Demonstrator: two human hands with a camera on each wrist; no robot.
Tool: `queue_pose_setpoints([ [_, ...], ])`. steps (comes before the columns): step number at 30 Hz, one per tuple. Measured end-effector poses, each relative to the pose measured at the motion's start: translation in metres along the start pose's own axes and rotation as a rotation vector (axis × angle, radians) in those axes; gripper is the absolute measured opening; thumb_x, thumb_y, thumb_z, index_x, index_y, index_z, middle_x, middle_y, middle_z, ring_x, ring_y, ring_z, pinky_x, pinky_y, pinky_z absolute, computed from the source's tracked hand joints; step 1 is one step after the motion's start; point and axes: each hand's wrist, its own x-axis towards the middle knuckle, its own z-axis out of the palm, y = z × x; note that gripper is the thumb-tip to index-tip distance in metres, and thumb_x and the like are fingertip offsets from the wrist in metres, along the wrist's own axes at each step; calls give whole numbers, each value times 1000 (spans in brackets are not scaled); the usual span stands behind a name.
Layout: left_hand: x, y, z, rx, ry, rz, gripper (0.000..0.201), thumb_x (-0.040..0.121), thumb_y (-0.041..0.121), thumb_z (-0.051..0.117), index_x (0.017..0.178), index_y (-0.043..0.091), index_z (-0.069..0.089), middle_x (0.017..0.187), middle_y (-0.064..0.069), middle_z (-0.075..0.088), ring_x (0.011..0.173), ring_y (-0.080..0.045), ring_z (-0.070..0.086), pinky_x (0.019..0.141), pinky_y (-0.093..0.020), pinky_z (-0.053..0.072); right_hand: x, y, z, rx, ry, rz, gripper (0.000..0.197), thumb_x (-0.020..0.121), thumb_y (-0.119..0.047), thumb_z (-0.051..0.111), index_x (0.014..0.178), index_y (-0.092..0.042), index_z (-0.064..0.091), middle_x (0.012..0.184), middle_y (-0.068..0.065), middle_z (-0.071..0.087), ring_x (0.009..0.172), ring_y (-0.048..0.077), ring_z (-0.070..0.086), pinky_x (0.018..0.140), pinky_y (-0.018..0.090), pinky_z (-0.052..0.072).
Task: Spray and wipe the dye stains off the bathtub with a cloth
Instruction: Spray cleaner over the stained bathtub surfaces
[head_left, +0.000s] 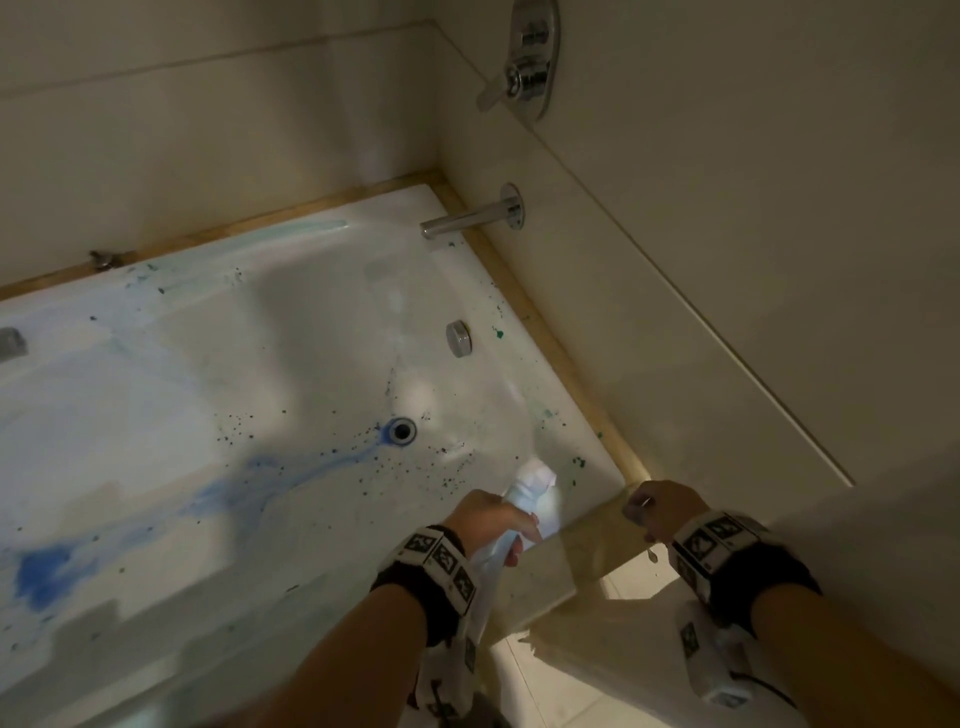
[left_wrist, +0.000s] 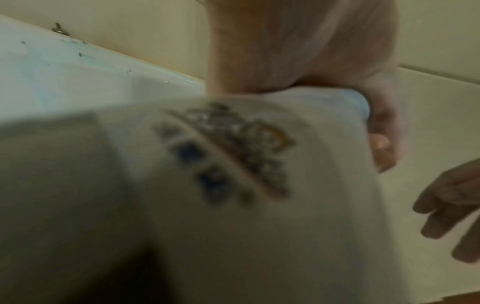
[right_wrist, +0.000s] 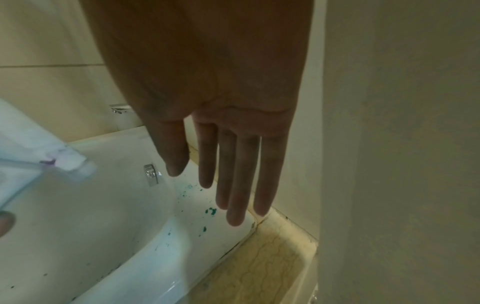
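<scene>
The left hand reaches over the near corner of the white glossy bathtub, its fingers curled around a white plastic spray bottle whose nozzle end points into the tub. The right hand hangs beside it above the beige marbled tub ledge, fingers straight, relaxed and close together in the right wrist view, holding nothing. The smooth tub floor carries a long smeared blue dye stain running to the round metal drain, and small green specks lie on the rim. I cannot find any cloth with certainty.
</scene>
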Motion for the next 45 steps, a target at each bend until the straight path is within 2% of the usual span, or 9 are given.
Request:
queue_pose_setpoints([
  [4,0,-22,-6,-22,141,35,11,72,2,68,63,2,61,51,-7,58,48,-19,55,55,-25,48,-2,2,4,-7,-11,1,8,88,-24,60,91,-17,55,102,6,59,100,25,61,80,26,44],
  [10,4,-34,-35,-222,149,-5,17,74,1,68,91,4,70,54,-7,58,50,-21,53,53,-26,44,4,-11,9,-87,-60,-17,21,90,-28,58,106,-15,59,118,7,59,106,24,60,91,29,45],
  [13,5,-35,-42,-233,206,-3,2,73,2,68,72,1,67,55,-9,55,49,-22,51,54,-27,44,8,-23,12,-77,-76,-37,17,90,-26,57,103,-14,58,119,8,58,108,24,58,90,28,44],
  [16,7,-39,-50,-253,323,-9,15,75,3,66,61,4,59,56,-9,53,49,-21,50,51,-26,44,13,-35,12,-86,-90,-54,26,91,-27,56,112,-11,59,120,8,57,109,24,57,90,29,43],
  [22,8,-40,-77,-387,340,-56,7,78,3,66,84,1,65,62,-9,52,53,-20,49,50,-26,44,22,-60,11,-91,-112,-75,27,91,-27,56,112,-11,58,117,10,59,102,23,60,89,30,47],
  [29,0,-53,-106,-436,637,-26,10,77,9,69,80,1,64,58,-8,58,51,-21,54,53,-27,46,20,-88,15,-177,-126,-134,29,93,-26,53,115,-8,57,117,9,57,108,24,58,90,29,45],
  [36,-30,-66,-136,-537,645,16,5,78,4,66,81,0,66,61,-10,56,53,-22,51,52,-29,46,12,-133,24,-250,-158,-221,33,94,-27,52,119,-7,56,123,12,55,113,27,55,92,29,42],
  [40,-43,-81,-160,-537,760,21,10,77,8,69,70,3,63,58,-9,58,52,-23,53,56,-30,46,4,-160,33,-252,-164,-273,35,93,-27,54,121,-5,56,106,9,50,114,30,54,95,32,42],
  [45,-68,-103,-185,-590,792,81,9,80,7,66,73,3,62,61,-10,57,54,-23,53,59,-32,46,-15,-190,53,-365,-170,-342,34,94,-27,52,118,-4,56,124,15,55,113,29,54,94,32,43],
])
